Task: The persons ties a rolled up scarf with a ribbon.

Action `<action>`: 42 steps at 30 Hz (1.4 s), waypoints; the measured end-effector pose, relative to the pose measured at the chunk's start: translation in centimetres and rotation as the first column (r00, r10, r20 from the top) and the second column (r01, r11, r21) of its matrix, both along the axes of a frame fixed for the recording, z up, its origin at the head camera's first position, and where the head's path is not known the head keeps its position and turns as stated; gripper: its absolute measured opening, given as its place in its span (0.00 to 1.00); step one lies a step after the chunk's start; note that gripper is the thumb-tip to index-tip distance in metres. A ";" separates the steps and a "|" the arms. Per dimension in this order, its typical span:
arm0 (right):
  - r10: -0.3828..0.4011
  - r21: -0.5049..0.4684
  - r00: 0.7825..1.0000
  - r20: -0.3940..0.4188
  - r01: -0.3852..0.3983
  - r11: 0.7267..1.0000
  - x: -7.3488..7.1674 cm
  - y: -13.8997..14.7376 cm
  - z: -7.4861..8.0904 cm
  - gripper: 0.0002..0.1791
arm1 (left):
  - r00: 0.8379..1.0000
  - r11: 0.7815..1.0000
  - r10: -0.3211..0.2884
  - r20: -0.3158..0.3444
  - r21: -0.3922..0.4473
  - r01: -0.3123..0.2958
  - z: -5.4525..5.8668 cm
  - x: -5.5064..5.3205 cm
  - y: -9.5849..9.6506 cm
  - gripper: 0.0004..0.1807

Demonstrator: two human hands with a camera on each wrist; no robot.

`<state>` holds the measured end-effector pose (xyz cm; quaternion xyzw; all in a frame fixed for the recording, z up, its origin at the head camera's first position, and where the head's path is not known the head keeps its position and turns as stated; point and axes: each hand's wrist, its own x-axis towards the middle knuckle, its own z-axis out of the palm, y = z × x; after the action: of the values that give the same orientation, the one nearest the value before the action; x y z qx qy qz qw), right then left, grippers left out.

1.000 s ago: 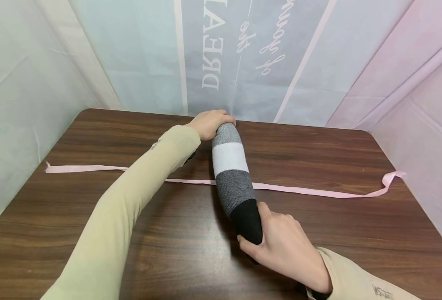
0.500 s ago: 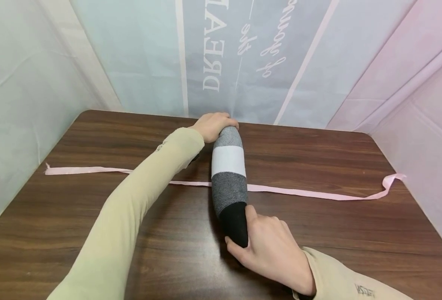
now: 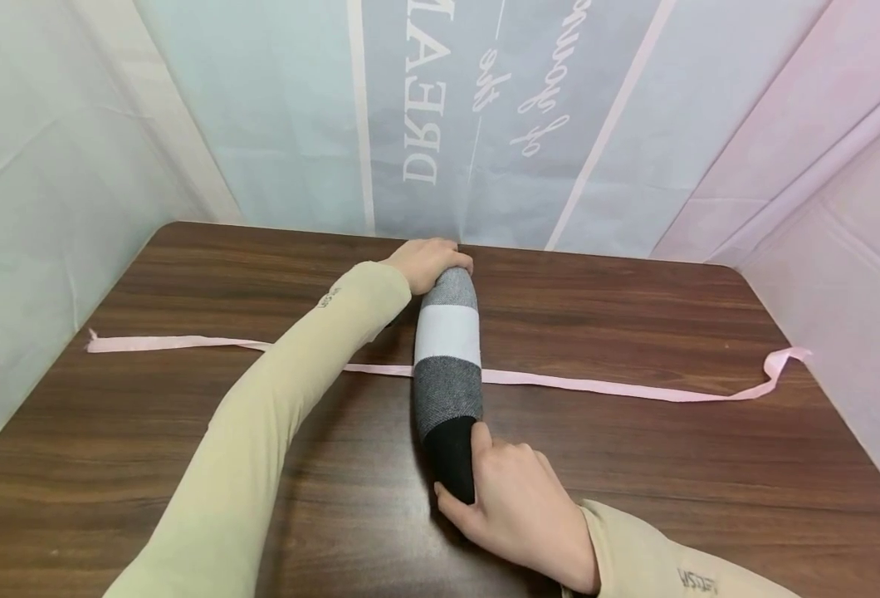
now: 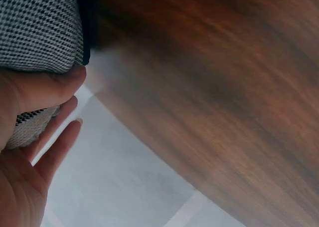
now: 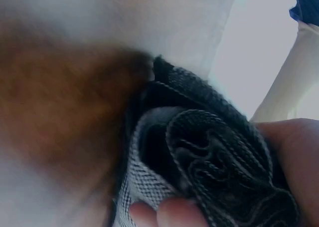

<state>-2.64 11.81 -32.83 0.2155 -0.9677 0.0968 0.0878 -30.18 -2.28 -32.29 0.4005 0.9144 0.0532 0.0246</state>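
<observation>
A rolled-up cloth [image 3: 447, 390] with grey, white and black bands lies lengthwise across a pink ribbon [image 3: 582, 384] in the head view. At its far end my left hand [image 3: 425, 264] grips the grey part. The left wrist view has that thumb [image 4: 55, 87] over the woven end of the cloth [image 4: 37, 27], fingers below it. My right hand [image 3: 522, 502] holds the black near end, thumb on the left side and forefinger along the right. In the right wrist view the spiral layers of the cloth [image 5: 214, 162] show, with fingertips [image 5: 182, 214] against them.
The ribbon's left end [image 3: 141, 342] lies flat near the table's left edge; its right end [image 3: 776, 365] curls up by the right edge. A printed cloth backdrop [image 3: 515, 191] stands behind the dark wooden table [image 3: 619, 316], with pale curtains at both sides.
The roll's near end has swung left with my right hand, so the roll now points straighter away. My left hand and the far end have come slightly closer. Both hands keep their hold.
</observation>
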 end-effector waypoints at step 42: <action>-0.024 0.121 0.999 0.030 0.020 0.992 0.1 1.5 0.5 0.40 | 0.985 0.991 0.135 0.103 -0.016 -0.134 -0.8 0.2 -1.7 0.38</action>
<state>-2.57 13.31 -32.34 0.2081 -0.9754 0.0406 0.0607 -30.00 -3.99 -33.06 0.3344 0.9371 0.0714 0.0703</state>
